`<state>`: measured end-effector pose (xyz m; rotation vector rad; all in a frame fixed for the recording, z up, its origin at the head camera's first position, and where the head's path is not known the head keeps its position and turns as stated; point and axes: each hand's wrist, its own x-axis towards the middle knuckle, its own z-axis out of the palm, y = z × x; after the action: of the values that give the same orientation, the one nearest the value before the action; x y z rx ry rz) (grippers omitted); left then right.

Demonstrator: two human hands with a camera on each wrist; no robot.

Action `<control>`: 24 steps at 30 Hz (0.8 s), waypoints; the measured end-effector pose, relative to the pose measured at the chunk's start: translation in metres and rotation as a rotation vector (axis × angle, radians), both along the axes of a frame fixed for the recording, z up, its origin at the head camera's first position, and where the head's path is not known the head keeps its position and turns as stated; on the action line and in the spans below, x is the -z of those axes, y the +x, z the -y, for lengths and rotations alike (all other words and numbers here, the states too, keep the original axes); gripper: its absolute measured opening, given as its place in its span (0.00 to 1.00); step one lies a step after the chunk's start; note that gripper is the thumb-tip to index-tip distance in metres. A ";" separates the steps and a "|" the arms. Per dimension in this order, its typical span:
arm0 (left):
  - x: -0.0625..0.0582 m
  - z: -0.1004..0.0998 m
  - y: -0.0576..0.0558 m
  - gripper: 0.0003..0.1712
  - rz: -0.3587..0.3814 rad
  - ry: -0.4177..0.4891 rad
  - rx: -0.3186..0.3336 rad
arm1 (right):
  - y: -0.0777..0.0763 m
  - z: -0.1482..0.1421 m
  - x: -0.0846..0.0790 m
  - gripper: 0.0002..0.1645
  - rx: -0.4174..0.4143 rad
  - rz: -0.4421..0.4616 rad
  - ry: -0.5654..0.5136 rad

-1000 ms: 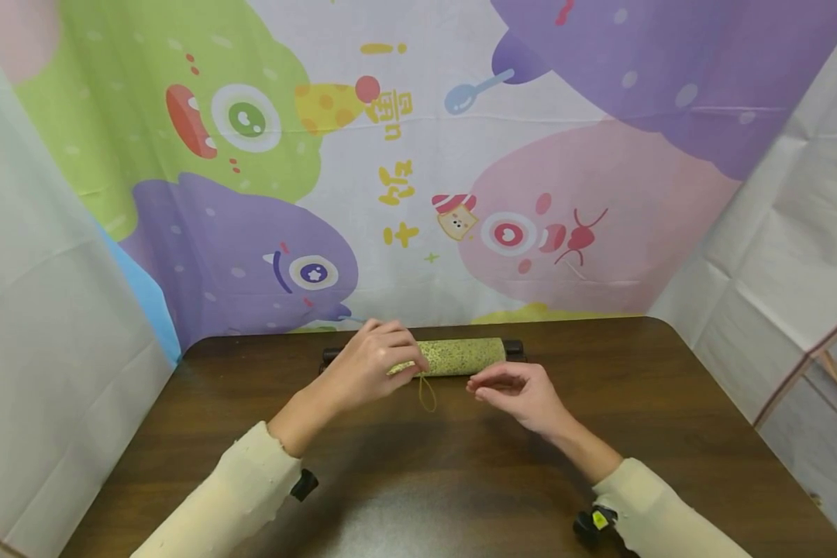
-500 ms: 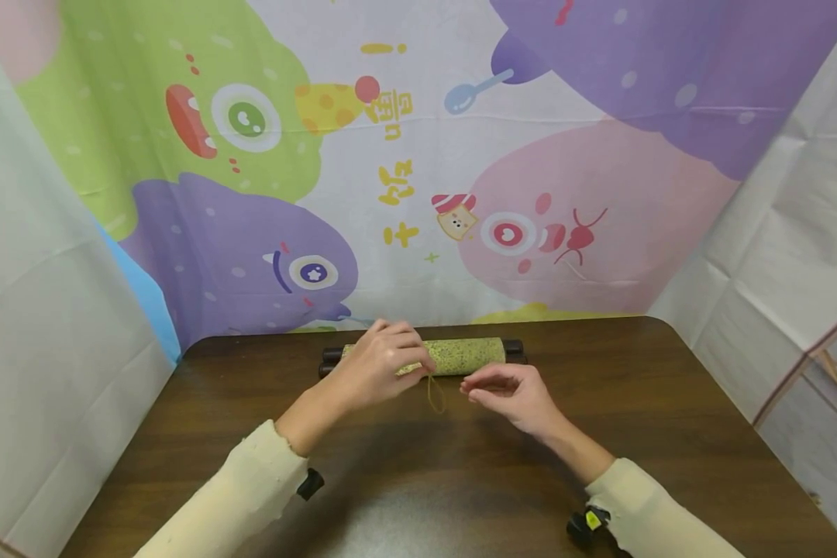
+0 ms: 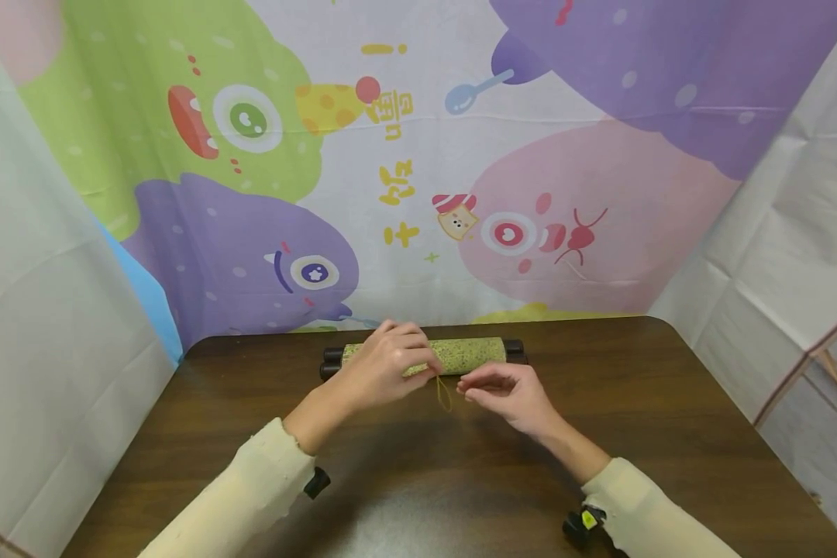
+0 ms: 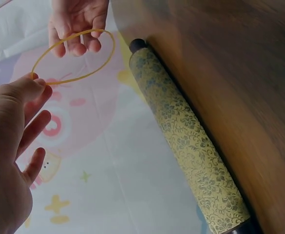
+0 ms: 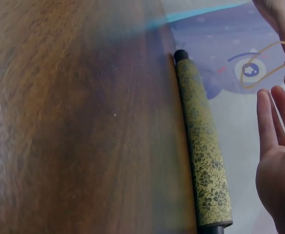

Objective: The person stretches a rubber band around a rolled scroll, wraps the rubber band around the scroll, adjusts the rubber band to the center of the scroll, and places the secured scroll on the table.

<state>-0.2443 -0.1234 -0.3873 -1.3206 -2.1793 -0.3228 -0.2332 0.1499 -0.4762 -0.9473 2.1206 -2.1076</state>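
My left hand [image 3: 389, 367] pinches a thin yellow rubber band [image 4: 84, 76] between thumb and forefinger; its other fingers are loosely bent. The band sticks out as a long loop towards my right hand [image 3: 516, 397]. That hand is held a little to the right, fingers relaxed and slightly bent, gripping nothing that I can see. In the left wrist view the loop's far end passes in front of its fingertips; whether they touch is unclear. Behind both hands lies a rolled-up scroll [image 3: 470, 355], covered in yellow-green floral cloth, with dark rod ends. My left hand hides part of it.
The scroll lies along the back of a dark brown wooden table [image 3: 418, 480]. A curtain [image 3: 404, 287] with cartoon monsters hangs right behind the table's rear edge. Pale cloth sheets [image 3: 781, 256] stand on both sides.
My left hand has shifted slightly to the right with the rubber band. My right hand has edged a little to the left, so the gap between them is smaller. The scroll stays put.
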 end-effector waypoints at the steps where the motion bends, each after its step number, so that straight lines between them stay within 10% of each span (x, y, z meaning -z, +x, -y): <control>1: 0.000 0.000 0.000 0.08 -0.002 0.003 0.003 | 0.000 0.001 0.000 0.13 -0.003 0.002 -0.002; 24: 0.002 -0.010 -0.001 0.06 0.019 -0.020 0.014 | -0.001 0.009 0.008 0.10 -0.020 -0.026 0.007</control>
<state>-0.2454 -0.1134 -0.3892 -1.3495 -2.1948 -0.3207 -0.2344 0.1412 -0.4847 -0.9960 2.1192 -2.0890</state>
